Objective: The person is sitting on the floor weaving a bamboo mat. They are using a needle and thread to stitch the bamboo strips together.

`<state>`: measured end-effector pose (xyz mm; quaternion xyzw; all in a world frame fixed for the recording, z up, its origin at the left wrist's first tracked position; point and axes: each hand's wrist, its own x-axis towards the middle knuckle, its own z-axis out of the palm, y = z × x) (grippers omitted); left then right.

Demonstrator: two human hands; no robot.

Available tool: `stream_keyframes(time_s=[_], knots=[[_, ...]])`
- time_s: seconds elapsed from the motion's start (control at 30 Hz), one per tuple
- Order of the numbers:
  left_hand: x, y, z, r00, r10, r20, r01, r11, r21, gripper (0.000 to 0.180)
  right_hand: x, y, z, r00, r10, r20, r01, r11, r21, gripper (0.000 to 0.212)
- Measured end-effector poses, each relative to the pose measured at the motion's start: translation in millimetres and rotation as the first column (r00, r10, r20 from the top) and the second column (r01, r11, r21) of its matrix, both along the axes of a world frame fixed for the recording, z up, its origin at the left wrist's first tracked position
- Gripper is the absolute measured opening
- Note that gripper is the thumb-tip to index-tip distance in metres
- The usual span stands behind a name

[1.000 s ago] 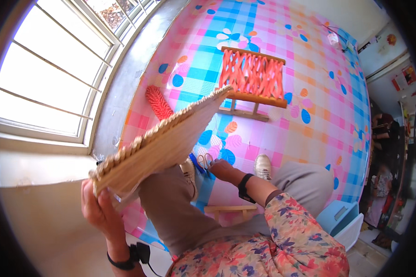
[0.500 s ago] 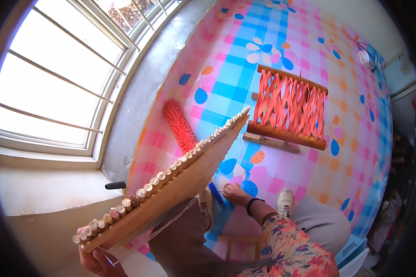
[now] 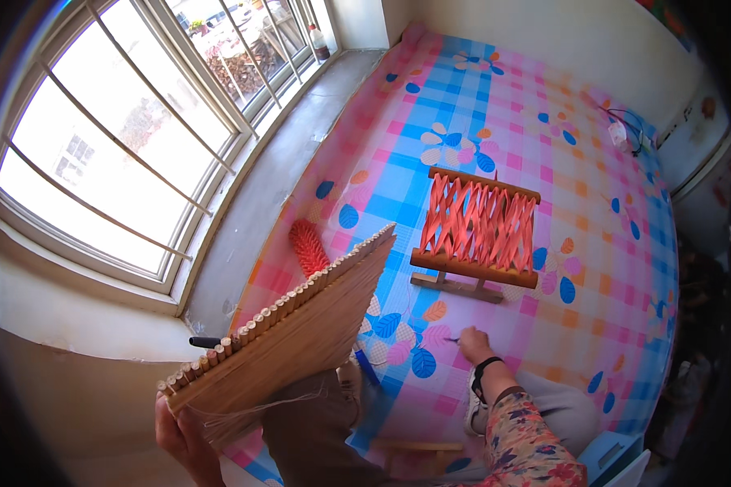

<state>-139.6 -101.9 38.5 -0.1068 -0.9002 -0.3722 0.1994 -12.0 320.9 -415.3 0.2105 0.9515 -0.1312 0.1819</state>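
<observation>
My left hand (image 3: 183, 438) grips the lower left corner of a tilted wooden board (image 3: 300, 341). Along the board's upper edge runs a row of short round sticks (image 3: 272, 312) with pale cut ends. Loose pale threads (image 3: 256, 415) trail from its lower side over my leg. Over the flowered cloth, my right hand (image 3: 475, 347) is closed round a small, thin dark tool (image 3: 453, 340) whose kind I cannot make out. A narrow blue thing (image 3: 367, 368) lies on the cloth between the board and my right hand.
A wooden frame (image 3: 475, 261) strung with crossed red strips stands ahead on the checked cloth (image 3: 609, 268). Behind the board lies a plaited red bundle (image 3: 308, 247). A barred window and grey sill (image 3: 300, 134) run along the left. A black handle (image 3: 205, 342) juts near the sill.
My right hand has moved right, away from the blue thing, and the small dark tool now shows at its fingers. The board stays in my left hand, while the view has shifted.
</observation>
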Motion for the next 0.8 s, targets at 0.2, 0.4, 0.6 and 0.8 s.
stream_keyframes(time_s=[0.2, 0.4, 0.6, 0.8], knots=[[4, -11, -2, 0.999, 0.023, 0.050, -0.029, 0.992, 0.120, 0.017, 74, 80, 7, 0.650, -0.759, -0.039, 0.757, 0.651, -0.061, 0.023], [7, 6, 0, 0.999, 0.038, 0.025, -0.041, 0.991, 0.128, 0.019, 132, 89, -33, 0.176, -0.971, 0.165, 0.919, 0.101, -0.382, 0.029], [0, 23, 11, 0.997, 0.030, 0.076, -0.038, 0.993, 0.109, 0.017, 151, 92, -96, 0.559, -0.815, -0.155, 0.822, 0.569, -0.024, 0.029], [-5, 38, 23, 0.986, -0.115, 0.122, 0.112, 0.993, 0.029, 0.020, 143, 90, -92, 0.898, -0.402, -0.178, 0.429, 0.889, 0.159, 0.027]])
